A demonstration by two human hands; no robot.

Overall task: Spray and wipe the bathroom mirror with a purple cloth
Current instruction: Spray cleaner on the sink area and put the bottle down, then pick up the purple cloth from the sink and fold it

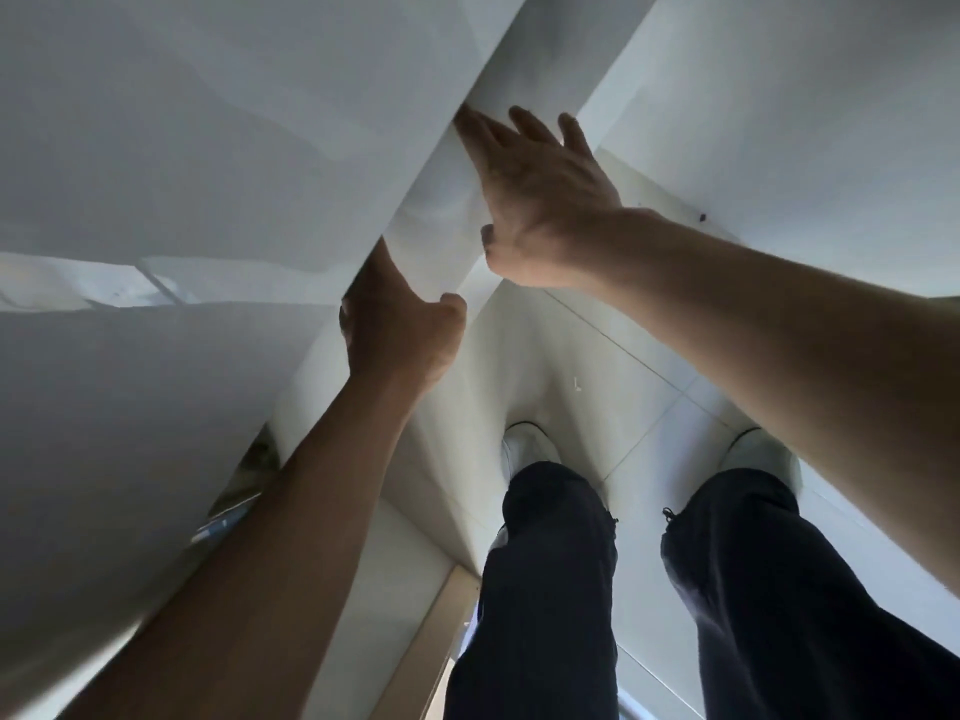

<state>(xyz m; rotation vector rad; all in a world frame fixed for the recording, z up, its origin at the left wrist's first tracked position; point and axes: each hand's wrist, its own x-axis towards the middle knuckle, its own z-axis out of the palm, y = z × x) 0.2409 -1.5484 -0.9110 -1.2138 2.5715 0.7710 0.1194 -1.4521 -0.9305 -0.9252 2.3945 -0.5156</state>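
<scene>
No purple cloth or spray bottle is in view. A long white panel (457, 200) runs diagonally from upper right to lower left. My left hand (400, 330) grips its edge, fingers tucked behind it and thumb on the front. My right hand (535, 200) lies flat on the panel higher up, fingers spread and holding nothing. A thin reflective strip (244, 475), possibly a mirror edge, shows beside my left forearm; I cannot tell what it is.
A broad white surface (156, 148) fills the left side. Below are my legs in dark trousers (550, 589), white shoes (524, 444) and a pale tiled floor (639, 366). A wooden strip (447, 615) runs along the floor by my left leg.
</scene>
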